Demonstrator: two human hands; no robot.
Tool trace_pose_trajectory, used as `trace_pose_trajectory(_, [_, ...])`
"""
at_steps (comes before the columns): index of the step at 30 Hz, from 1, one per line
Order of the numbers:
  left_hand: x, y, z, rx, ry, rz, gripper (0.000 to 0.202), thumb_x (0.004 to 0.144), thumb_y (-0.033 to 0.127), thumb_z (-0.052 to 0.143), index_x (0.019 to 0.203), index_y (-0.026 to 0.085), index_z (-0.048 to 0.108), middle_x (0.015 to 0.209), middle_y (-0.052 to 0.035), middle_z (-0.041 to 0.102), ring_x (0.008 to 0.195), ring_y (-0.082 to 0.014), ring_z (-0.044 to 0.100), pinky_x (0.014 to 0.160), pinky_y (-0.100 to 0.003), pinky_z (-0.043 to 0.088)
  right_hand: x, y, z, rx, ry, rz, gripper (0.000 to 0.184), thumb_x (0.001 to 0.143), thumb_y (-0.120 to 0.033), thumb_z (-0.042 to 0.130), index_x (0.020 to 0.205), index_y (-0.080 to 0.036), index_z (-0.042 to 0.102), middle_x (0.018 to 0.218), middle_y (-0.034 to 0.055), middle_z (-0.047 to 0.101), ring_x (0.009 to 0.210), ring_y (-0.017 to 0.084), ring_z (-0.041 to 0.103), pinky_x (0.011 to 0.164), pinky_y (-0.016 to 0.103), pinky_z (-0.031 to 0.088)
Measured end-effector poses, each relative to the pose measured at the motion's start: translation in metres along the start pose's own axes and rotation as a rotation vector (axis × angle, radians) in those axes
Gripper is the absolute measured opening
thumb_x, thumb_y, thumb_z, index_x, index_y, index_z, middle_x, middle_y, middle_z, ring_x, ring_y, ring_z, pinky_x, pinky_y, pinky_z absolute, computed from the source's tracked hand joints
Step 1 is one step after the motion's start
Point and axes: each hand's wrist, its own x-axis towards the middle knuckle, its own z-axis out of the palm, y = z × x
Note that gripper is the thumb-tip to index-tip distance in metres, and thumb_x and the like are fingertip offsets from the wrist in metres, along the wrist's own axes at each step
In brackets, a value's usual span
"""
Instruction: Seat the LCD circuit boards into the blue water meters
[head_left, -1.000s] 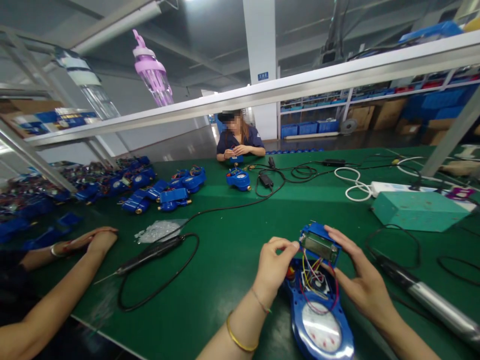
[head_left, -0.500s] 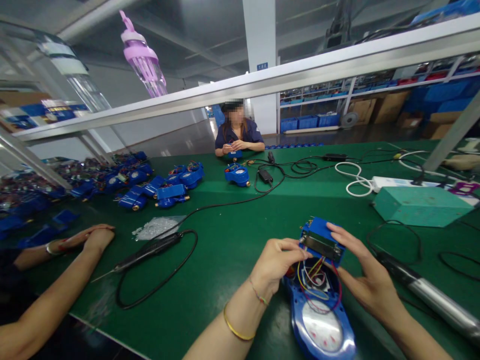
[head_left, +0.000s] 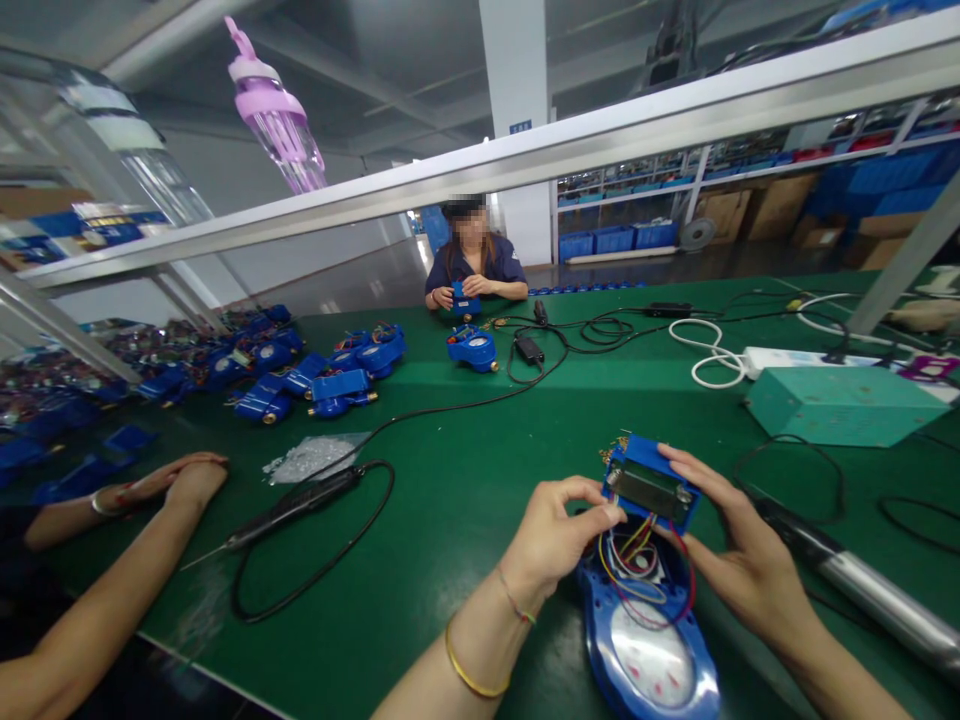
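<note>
On the green surface [head_left: 442,540], the blue meter [head_left: 651,665] sits lower right. Its display module [head_left: 646,488] is gripped by my partly spread right fingers [head_left: 699,477]; my left fingers [head_left: 601,520] pinch near its left corner, hold unclear. I'd keep the wires [head_left: 694,585] slack.

From where I stand, blue meter [head_left: 652,645]: lower end cut off at bottom edge. Left hand [head_left: 559,525] covers display unit's [head_left: 645,487] lower left corner; can't tell what its fingertips pinch. Parts heap [head_left: 82,375], far left: too blurred to count. Pillar sign [head_left: 520,127]: too small to read.
</note>
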Motion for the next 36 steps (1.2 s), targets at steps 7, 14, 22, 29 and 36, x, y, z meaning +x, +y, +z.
trace_pose_trajectory(7, [-0.002, 0.002, -0.003, 0.280, 0.002, 0.099, 0.015, 0.075, 0.030, 0.072, 0.066, 0.017, 0.070, 0.081, -0.0051, 0.072, 0.087, -0.0222, 0.064, 0.092, -0.035, 0.044, -0.003, 0.001, 0.000, -0.007, 0.010, 0.069, 0.053, 0.093, -0.029, 0.067, 0.142, -0.028, 0.048, 0.144, 0.0065, 0.052, 0.136, 0.024, 0.047, 0.118, 0.040, 0.036])
trace_pose_trajectory(14, [-0.005, 0.005, -0.001, 0.554, 0.083, 0.155, 0.010, 0.077, 0.025, 0.072, 0.068, 0.022, 0.069, 0.088, -0.0007, 0.075, 0.094, -0.0226, 0.064, 0.119, -0.051, 0.013, -0.012, 0.005, 0.011, 0.183, 0.047, 0.279, 0.061, 0.088, -0.034, 0.073, 0.142, -0.025, 0.048, 0.148, 0.0105, 0.048, 0.138, 0.028, 0.044, 0.117, 0.047, 0.033])
trace_pose_trajectory(22, [-0.001, -0.003, -0.010, 0.667, 0.098, 0.233, 0.015, 0.077, 0.026, 0.078, 0.063, 0.026, 0.072, 0.079, 0.0018, 0.076, 0.089, -0.0205, 0.066, 0.121, -0.054, 0.003, -0.011, 0.001, 0.017, 0.395, 0.030, 0.428, 0.058, 0.086, -0.034, 0.075, 0.139, -0.025, 0.053, 0.143, 0.0095, 0.053, 0.128, 0.025, 0.055, 0.108, 0.035, 0.043])
trace_pose_trajectory(29, [0.007, -0.007, -0.014, 0.719, 0.167, 0.312, 0.012, 0.076, 0.031, 0.081, 0.068, 0.024, 0.073, 0.080, 0.0009, 0.078, 0.082, -0.0194, 0.069, 0.122, -0.055, 0.010, -0.010, 0.005, 0.013, 0.491, -0.007, 0.487, 0.059, 0.084, -0.032, 0.078, 0.138, -0.028, 0.053, 0.143, 0.0087, 0.053, 0.127, 0.027, 0.056, 0.105, 0.033, 0.048])
trace_pose_trajectory(36, [0.021, 0.006, -0.031, 0.551, -0.135, 0.414, 0.062, 0.070, 0.031, 0.086, 0.128, 0.021, 0.066, 0.121, -0.0092, 0.073, 0.109, -0.0243, 0.068, 0.101, -0.036, 0.049, -0.010, 0.011, 0.014, 0.538, -0.015, 0.597, 0.063, 0.080, -0.041, 0.080, 0.135, -0.023, 0.054, 0.138, 0.0147, 0.057, 0.121, 0.030, 0.061, 0.100, 0.038, 0.054])
